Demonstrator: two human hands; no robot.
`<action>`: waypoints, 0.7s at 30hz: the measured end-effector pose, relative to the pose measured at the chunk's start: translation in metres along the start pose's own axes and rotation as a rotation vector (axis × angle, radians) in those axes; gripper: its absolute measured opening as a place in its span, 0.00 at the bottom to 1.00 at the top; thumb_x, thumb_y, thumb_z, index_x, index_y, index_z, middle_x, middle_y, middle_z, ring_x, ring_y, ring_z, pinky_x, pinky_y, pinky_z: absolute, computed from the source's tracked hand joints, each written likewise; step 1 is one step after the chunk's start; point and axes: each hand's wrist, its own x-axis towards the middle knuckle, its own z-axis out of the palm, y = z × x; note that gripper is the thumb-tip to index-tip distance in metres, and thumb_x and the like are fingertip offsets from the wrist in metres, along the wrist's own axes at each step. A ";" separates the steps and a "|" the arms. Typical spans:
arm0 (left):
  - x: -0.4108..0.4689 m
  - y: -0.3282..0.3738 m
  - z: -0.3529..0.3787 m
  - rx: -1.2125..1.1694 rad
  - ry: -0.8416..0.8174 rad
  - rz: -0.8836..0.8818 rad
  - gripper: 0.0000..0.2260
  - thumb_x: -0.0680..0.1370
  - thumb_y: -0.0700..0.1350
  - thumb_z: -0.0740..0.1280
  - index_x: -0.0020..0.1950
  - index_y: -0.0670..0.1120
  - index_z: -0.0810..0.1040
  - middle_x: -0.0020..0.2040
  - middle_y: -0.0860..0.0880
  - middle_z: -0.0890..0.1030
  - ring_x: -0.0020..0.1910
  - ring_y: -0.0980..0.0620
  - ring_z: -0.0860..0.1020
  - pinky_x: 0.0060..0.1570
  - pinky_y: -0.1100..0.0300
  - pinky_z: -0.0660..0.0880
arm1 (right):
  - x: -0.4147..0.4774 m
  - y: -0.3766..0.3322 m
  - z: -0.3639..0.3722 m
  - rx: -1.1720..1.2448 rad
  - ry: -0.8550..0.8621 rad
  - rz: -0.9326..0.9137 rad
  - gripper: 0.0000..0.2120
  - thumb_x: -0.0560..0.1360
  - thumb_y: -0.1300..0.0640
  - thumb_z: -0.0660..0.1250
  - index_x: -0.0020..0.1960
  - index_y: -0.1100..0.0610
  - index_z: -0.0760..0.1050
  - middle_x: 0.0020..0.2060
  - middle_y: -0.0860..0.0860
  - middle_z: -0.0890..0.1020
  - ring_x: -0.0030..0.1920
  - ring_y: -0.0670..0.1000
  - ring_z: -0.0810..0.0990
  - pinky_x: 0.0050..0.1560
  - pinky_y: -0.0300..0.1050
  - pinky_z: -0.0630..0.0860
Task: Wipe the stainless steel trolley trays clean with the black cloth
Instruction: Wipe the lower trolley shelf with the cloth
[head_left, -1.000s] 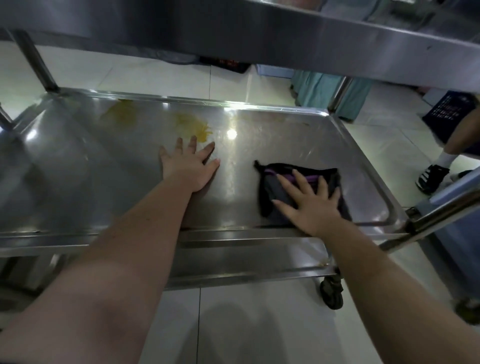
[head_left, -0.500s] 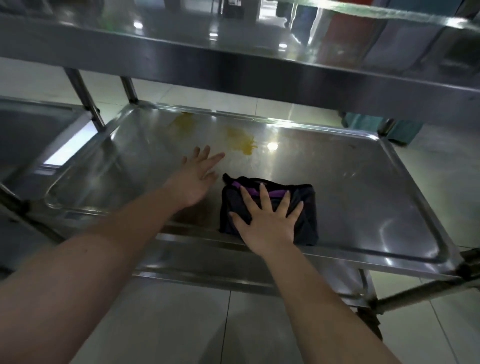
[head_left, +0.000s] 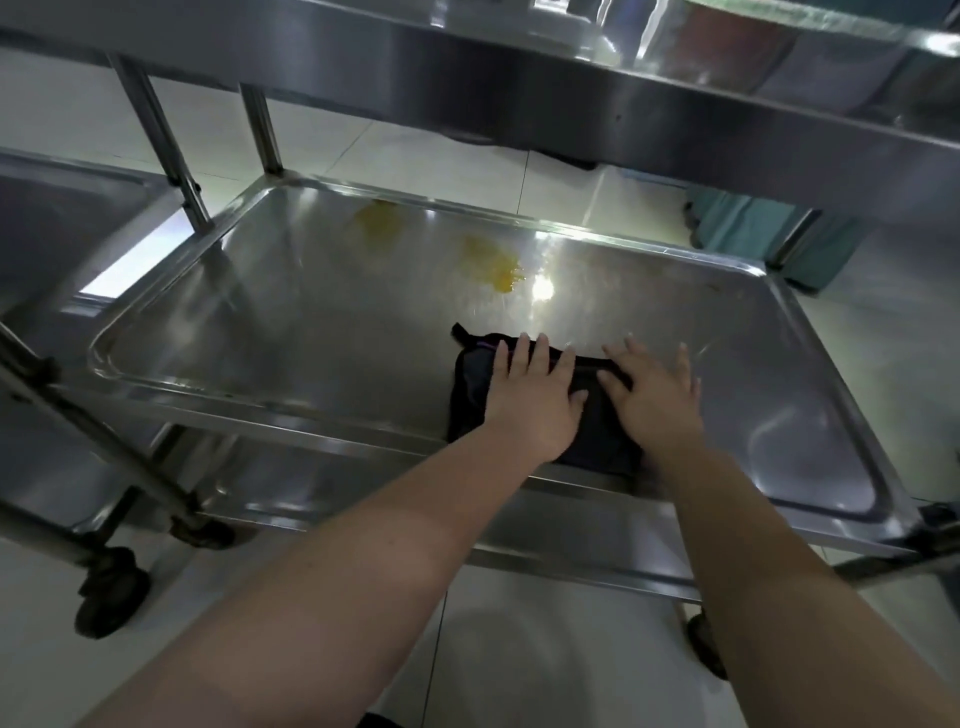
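Steel trolley tray: folded black cloth lies flat at near edge. Left hand and right hand sit side by side on cloth, fingers spread straight, pressing down, likely for wiping pressure. Yellow stains beyond cloth, not yet wiped. Upper shelf overhead.

steel trolley tray: black cloth near front edge, 2 yellow stains toward back.
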 end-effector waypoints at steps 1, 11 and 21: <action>0.005 0.003 0.001 0.006 -0.018 -0.028 0.31 0.81 0.65 0.47 0.81 0.55 0.44 0.80 0.42 0.42 0.78 0.40 0.38 0.73 0.40 0.32 | 0.004 0.004 0.000 0.103 -0.002 -0.002 0.21 0.83 0.46 0.56 0.75 0.42 0.64 0.78 0.44 0.59 0.79 0.57 0.44 0.76 0.61 0.42; 0.005 -0.070 -0.009 0.107 -0.013 -0.115 0.39 0.67 0.81 0.39 0.76 0.69 0.44 0.81 0.49 0.45 0.79 0.42 0.42 0.65 0.26 0.34 | 0.006 0.012 0.016 -0.053 -0.105 -0.081 0.26 0.81 0.36 0.42 0.78 0.38 0.51 0.79 0.43 0.54 0.79 0.55 0.47 0.76 0.59 0.41; -0.016 -0.106 -0.006 0.095 0.117 -0.082 0.38 0.63 0.83 0.35 0.71 0.73 0.32 0.81 0.47 0.44 0.78 0.37 0.40 0.64 0.24 0.35 | 0.087 -0.053 0.025 -0.240 -0.231 -0.036 0.26 0.81 0.35 0.43 0.77 0.35 0.42 0.79 0.43 0.43 0.78 0.63 0.38 0.72 0.71 0.39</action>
